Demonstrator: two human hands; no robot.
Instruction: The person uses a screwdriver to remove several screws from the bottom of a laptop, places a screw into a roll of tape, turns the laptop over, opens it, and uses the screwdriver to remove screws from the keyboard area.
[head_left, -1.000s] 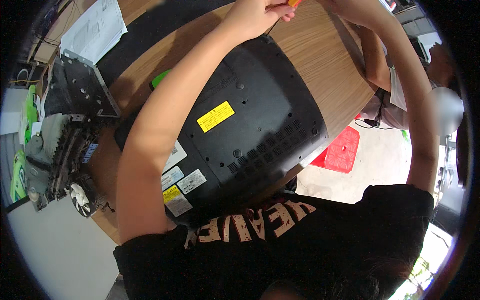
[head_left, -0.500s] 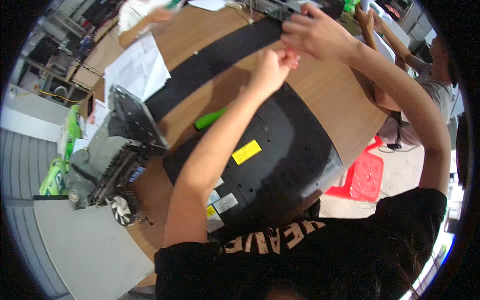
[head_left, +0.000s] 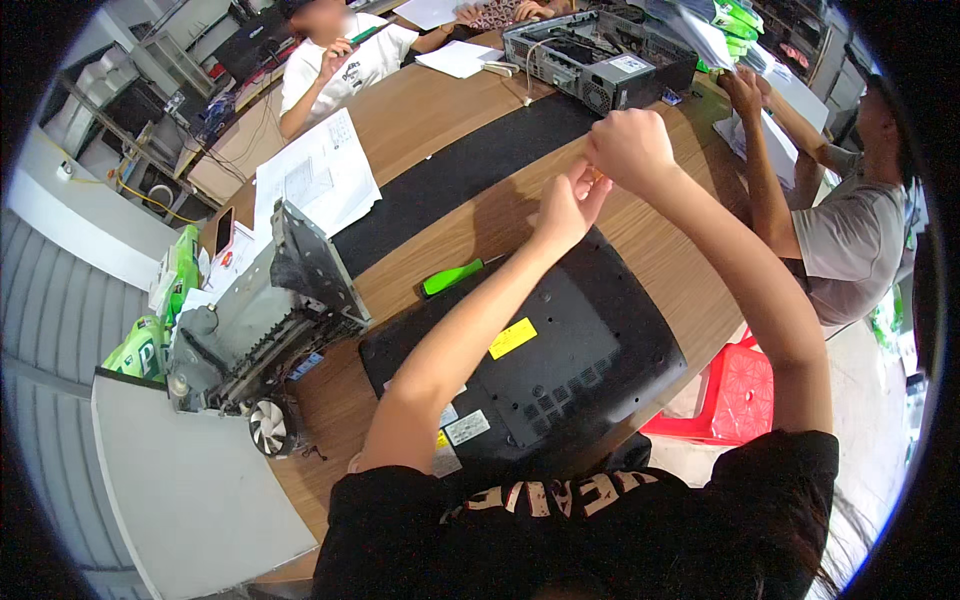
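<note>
Raised in front of me, my two hands meet beyond the far edge of a black laptop (head_left: 600,340) lying underside up on the table. My left hand (head_left: 568,208) is closed in a pinch, its fingertips against my right hand (head_left: 634,148), which is curled closed. A small orange spot shows where the fingers meet; whatever they hold, I cannot make out. Under my left forearm, at the laptop's far left edge, lies a screwdriver with a green handle (head_left: 453,278). A yellow label (head_left: 513,338) is stuck on the laptop's underside.
Left of the laptop stand an opened metal computer case (head_left: 270,310) and a small fan (head_left: 270,427). Printed sheets (head_left: 315,180) lie beyond them. Another opened computer (head_left: 600,65) is at the back. Co-workers sit across and at right, near a red stool (head_left: 735,395).
My right hand's fingers, spread before, are now curled in against my left hand. The view has tilted up, showing more of the far table and the co-workers.
</note>
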